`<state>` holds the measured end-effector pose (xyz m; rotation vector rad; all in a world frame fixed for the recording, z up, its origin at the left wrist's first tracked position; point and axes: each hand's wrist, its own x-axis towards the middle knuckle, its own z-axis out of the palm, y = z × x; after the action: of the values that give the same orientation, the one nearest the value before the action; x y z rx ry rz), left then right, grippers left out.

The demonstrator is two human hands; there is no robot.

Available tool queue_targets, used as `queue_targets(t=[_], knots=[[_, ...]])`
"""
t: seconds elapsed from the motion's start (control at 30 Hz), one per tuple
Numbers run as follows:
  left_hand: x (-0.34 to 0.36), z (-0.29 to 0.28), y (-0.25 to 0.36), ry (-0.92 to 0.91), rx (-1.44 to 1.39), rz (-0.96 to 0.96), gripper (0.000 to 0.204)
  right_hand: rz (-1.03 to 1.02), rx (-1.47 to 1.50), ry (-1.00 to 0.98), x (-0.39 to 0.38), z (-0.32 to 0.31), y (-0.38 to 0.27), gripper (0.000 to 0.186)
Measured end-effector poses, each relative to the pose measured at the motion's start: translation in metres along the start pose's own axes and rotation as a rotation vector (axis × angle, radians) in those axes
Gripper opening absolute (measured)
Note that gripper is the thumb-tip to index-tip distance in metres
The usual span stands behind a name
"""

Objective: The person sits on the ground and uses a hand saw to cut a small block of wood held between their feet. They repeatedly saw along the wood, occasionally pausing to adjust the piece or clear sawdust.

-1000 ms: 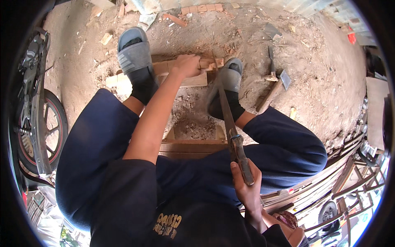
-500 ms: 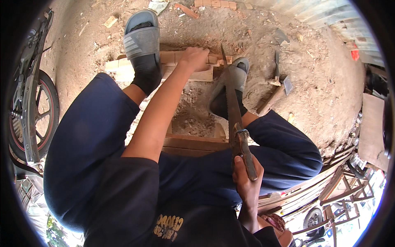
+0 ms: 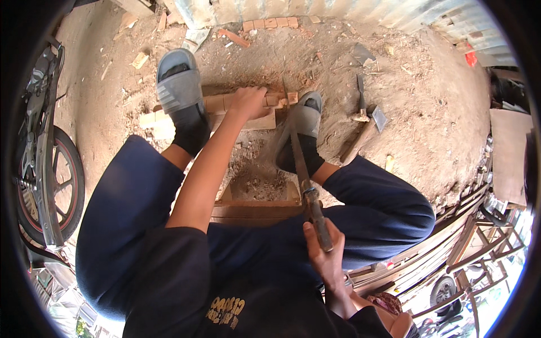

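Note:
My right hand (image 3: 328, 248) is closed round the handle of a handsaw (image 3: 298, 147). Its long dark blade points away from me and its far part crosses the right end of a wooden strip (image 3: 217, 103). Several crosswise lines mark that strip. My left hand (image 3: 251, 102) grips the strip just left of the blade, its fingers partly hidden. Under the strip lies a paler wooden board (image 3: 260, 121). My left sandalled foot (image 3: 179, 90) rests over the left part of the wood; my right foot (image 3: 307, 115) is beside the blade.
A chisel (image 3: 361, 93) and a hammer-like tool with a metal head (image 3: 378, 118) lie on the dirt floor at right. A motorbike wheel (image 3: 65, 183) stands at left. Stacked planks (image 3: 417, 265) fill the lower right, and a corrugated wall (image 3: 315, 11) runs along the back.
The view has tilted, showing more of the back wall. The saw has turned more edge-on, its blade still crossing the strip's right end. My left hand keeps its hold.

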<state>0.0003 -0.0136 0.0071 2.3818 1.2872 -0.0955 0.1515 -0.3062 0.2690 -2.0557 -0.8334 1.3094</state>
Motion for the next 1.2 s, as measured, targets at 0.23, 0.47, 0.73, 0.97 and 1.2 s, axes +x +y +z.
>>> queue_targets(t=[0.23, 0.47, 0.73, 0.97, 1.2], knots=[[0.003, -0.005, 0.009, -0.074, -0.005, -0.023, 0.06, 0.104, 0.129, -0.017, 0.001, -0.004, 0.017, 0.028], [0.004, -0.002, 0.013, -0.044, 0.029, -0.011, 0.058, 0.032, 0.062, -0.032, 0.006, -0.008, 0.012, 0.023], [0.016, -0.169, 0.025, -0.347, 0.4, 0.125, 0.074, 0.054, 0.169, -0.094, 0.011, -0.018, 0.034, 0.027], [-0.118, -0.438, -0.026, 0.568, 0.234, 0.159, 0.05, -0.006, 0.296, -0.158, 0.005, -0.011, 0.012, 0.026], [-0.33, -0.334, 0.041, 0.868, -0.723, 0.063, 0.058, -0.25, 0.106, -0.109, 0.024, -0.02, 0.023, 0.019]])
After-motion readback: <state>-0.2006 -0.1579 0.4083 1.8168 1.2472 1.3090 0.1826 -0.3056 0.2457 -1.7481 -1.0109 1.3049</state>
